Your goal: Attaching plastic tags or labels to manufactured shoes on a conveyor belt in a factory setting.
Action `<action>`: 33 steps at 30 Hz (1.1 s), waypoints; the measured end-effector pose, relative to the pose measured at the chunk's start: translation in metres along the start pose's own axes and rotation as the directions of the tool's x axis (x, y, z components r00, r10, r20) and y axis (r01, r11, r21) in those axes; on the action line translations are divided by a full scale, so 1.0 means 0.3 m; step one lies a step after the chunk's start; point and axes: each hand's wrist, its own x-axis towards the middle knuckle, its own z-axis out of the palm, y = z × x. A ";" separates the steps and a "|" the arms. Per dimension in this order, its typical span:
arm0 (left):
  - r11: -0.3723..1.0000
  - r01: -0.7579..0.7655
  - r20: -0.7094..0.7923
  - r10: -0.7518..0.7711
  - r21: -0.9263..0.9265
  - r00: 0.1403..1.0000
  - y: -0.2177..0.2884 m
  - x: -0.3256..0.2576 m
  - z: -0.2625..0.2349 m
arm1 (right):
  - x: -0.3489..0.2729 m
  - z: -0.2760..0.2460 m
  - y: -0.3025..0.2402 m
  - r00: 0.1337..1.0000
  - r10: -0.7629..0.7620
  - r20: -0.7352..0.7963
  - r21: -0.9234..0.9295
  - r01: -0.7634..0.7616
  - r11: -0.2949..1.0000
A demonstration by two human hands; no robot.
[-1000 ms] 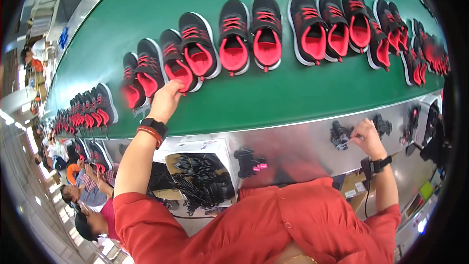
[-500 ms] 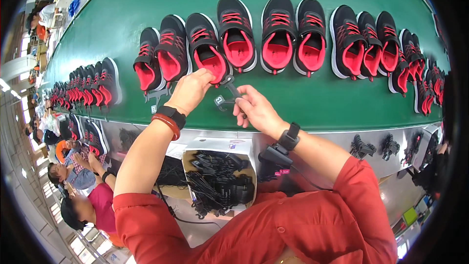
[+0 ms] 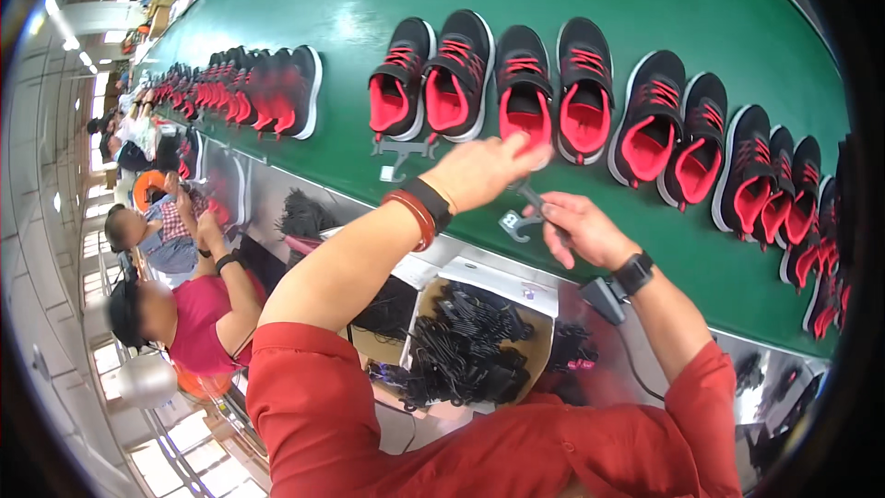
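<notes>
My left hand is closed at the heel of a black sneaker with red laces and a red lining, its fingertips over the heel's rim. In my right hand is a dark plastic shoe hanger with a hook and a small white size tag. The hanger's upper end reaches the sneaker's heel, but my left fingers partly hide that contact. To the right stands the matching sneaker. On the left, another grey hanger sits at the heels of a pair of sneakers.
More sneakers line the green tabletop on the right, and a long row runs off left. Below the table edge is a carton full of black hangers. A co-worker in a dark red top is at left.
The whole view has turned, so the shoes and hands appear farther right. My left hand stays at the same sneaker's heel, and my right hand still holds the hanger.
</notes>
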 end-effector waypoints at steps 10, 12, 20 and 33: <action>0.960 0.197 0.091 -0.182 -0.200 0.979 0.008 -0.065 -0.011 | -0.033 -0.103 -0.261 0.669 -0.708 0.226 -0.969 0.081 -0.233; 0.916 0.227 0.034 -0.229 -0.330 0.973 -0.016 -0.099 0.002 | -0.007 -0.136 -0.255 0.767 -0.592 0.248 -0.919 -0.008 -0.395; 0.873 0.320 0.114 -0.299 -0.368 0.947 -0.026 -0.090 0.023 | 0.059 -0.098 -0.259 0.761 -0.558 0.330 -0.883 0.040 -0.467; 0.823 0.080 -0.141 -0.191 -0.563 0.971 -0.029 -0.162 -0.009 | 0.079 -0.042 -0.257 0.721 -0.645 0.252 -0.960 0.105 -0.259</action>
